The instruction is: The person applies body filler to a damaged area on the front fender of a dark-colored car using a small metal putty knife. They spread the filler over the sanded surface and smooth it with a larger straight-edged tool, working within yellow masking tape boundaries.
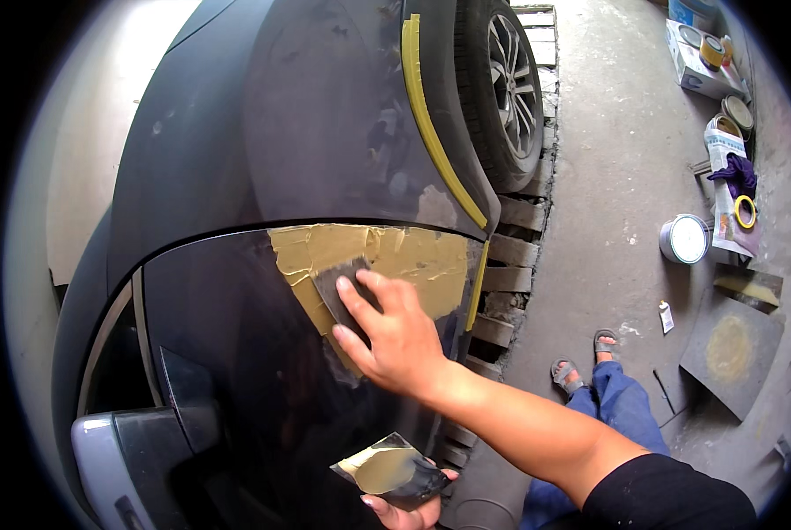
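Note:
My right hand (pixel 394 334) grips a flat dark spreader (pixel 339 291), pressed on a patch of yellowish filler (pixel 418 269) across the upper part of a dark car door (pixel 219 318). The filler has uneven ridges. Below, my left hand (pixel 403 510) holds a square dark plate (pixel 398 486) with a smear of the same filler on it. Strips of yellow masking tape (pixel 418 97) run along the fender (pixel 298 106) edge and the door's edge.
A wheel (pixel 510 88) stands beside a block-edged channel (pixel 510 279). On the concrete floor (pixel 608 132) at right are a white can (pixel 683 238), a tube (pixel 665 316), a dark board (pixel 705 380) and a stand (pixel 731 177) with rags and tape. The side mirror (pixel 104 450) juts out at lower left.

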A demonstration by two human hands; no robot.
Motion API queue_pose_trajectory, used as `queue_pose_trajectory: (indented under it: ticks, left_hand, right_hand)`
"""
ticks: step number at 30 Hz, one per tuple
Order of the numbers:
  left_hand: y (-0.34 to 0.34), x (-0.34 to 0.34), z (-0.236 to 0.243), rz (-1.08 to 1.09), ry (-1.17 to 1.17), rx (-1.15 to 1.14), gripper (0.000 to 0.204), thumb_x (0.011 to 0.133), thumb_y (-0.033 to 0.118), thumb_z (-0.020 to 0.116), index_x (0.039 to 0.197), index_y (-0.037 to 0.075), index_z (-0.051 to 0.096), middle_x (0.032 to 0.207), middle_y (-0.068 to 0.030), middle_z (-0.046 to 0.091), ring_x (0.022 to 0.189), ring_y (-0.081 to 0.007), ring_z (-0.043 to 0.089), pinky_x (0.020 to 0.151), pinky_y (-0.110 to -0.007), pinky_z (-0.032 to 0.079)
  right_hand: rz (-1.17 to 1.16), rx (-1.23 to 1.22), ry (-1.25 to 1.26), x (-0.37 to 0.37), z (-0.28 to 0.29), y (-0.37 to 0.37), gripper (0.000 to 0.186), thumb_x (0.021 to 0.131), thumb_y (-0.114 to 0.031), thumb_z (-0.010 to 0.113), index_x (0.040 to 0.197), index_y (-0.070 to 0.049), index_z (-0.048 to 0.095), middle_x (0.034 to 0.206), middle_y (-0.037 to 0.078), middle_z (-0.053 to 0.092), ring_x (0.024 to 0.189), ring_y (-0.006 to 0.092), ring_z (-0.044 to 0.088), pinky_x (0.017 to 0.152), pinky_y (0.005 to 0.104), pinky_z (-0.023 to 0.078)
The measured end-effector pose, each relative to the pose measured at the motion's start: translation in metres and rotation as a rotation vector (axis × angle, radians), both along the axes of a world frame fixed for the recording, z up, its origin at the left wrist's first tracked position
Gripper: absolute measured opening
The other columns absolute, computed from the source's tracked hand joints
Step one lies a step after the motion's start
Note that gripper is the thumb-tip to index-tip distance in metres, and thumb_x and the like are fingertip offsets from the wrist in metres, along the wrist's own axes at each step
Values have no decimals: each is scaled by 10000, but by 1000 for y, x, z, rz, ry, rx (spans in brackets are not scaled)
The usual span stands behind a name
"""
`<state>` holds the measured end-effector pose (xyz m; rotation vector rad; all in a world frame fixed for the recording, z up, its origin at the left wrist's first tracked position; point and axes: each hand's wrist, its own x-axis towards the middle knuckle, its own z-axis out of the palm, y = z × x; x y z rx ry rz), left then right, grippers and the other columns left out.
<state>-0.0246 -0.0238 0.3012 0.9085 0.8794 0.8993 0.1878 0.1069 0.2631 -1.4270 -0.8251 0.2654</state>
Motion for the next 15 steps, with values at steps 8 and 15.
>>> queue_pose_trajectory:
  ticks: [8, 15]
  left_hand:
    - [0, 3, -2, -53, 0, 26, 652, 942, 675, 422, 1450, 267, 394, 1350, -36, 560, 1110, -322, 600, 774, -646, 544]
    - [-1, 1, -4, -40, 23, 19, 631, 944, 669, 428, 1438, 276, 407, 1348, -32, 560, 1095, -320, 603, 750, -635, 554]
  right_hand:
    - [21, -111, 139, 22, -25, -11, 491, 900, -328, 639, 1309, -64, 576, 1299, 189, 522, 1130, 401, 525, 952, 458, 485]
    - [40, -119, 152, 17, -34, -2, 490, 898, -314, 625, 1316, -62, 580, 1329, 177, 518, 1167, 386, 518, 955, 463, 486]
